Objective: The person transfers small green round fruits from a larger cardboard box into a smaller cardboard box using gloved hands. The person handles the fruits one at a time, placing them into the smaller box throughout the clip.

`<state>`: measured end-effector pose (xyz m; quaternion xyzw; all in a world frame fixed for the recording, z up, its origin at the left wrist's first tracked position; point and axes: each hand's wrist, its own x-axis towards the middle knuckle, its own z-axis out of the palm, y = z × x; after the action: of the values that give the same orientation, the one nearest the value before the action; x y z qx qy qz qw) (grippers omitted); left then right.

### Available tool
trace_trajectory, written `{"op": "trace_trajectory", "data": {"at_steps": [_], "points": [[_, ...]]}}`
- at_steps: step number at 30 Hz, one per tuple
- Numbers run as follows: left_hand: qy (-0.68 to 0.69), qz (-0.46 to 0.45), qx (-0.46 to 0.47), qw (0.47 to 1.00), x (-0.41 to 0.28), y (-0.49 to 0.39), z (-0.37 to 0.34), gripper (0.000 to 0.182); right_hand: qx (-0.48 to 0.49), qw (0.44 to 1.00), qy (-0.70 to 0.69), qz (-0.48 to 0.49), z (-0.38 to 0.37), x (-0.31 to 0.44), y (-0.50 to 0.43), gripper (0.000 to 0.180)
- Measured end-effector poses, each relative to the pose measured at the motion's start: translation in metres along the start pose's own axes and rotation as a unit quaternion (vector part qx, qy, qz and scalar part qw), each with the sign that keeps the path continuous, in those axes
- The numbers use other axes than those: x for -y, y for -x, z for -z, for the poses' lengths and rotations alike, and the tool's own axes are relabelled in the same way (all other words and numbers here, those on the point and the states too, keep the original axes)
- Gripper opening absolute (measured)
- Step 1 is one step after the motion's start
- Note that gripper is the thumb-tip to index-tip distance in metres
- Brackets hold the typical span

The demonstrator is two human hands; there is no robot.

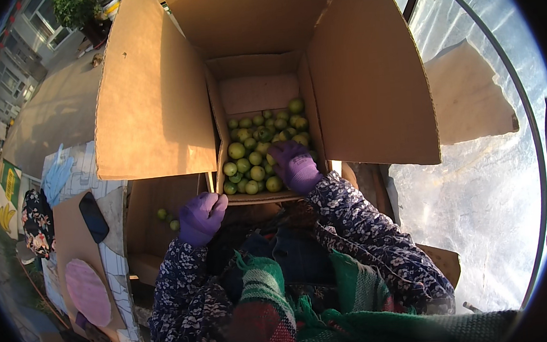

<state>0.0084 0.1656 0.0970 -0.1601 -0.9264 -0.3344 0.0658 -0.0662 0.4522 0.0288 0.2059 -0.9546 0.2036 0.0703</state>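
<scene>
An open cardboard box (pixel 271 200) stands before me with its flaps spread, holding many small round green fruits (pixel 255 159). My right hand (pixel 295 165), in a purple knitted glove, reaches into the box and touches the fruits at its right side; its fingertips are partly hidden among them, so whether it grips one cannot be told. My left hand (pixel 203 217), gloved the same way, is at the box's near left corner with its fingers curled; what lies inside the curl is hidden. Just left of it, a few green fruits (pixel 174 225) lie in a lower cardboard box (pixel 147 214).
To the left, a covered surface bears a phone (pixel 94 217), a pink oval piece (pixel 88 292) and light blue gloves (pixel 58 176). Clear plastic sheeting (pixel 467 189) with a curved pole (pixel 522 88) is on the right. A potted plant (pixel 75 10) stands far off at upper left.
</scene>
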Motion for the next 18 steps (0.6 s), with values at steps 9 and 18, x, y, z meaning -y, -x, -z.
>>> {"op": "trace_trajectory", "data": {"at_steps": [9, 18], "points": [[0.011, -0.063, 0.048, 0.997, -0.012, -0.042, -0.078, 0.058, -0.032, 0.974, -0.225, -0.021, 0.007, 0.004, 0.008, 0.062], [0.014, -0.021, 0.074, 0.997, -0.011, -0.039, -0.091, 0.06, 0.043, 0.945, -0.322, -0.045, -0.002, -0.006, 0.009, 0.069]]}}
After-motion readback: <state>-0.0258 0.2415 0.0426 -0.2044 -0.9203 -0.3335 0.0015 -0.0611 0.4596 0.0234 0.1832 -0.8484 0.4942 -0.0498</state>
